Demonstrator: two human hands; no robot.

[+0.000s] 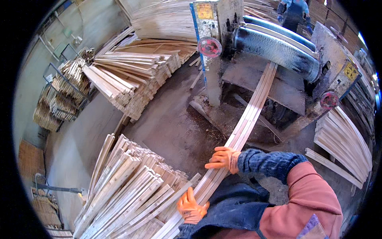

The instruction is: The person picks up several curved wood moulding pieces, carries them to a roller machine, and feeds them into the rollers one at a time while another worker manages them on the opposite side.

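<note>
Right of the near-left batten stack [135, 185], the left hand [191, 207], half open, rests on long wooden strips [248, 113] running to the far-right roller [274, 49], probably light, whippy and splintery; the right hand [223, 159], fingers loosely curled, lies across them midway, a sensible place to hold

The held wooden strips [247, 119] are cut off below, their far ends are hidden by the roller [276, 49], and a co-worker [293, 16] is cropped by the upper edge.
</note>
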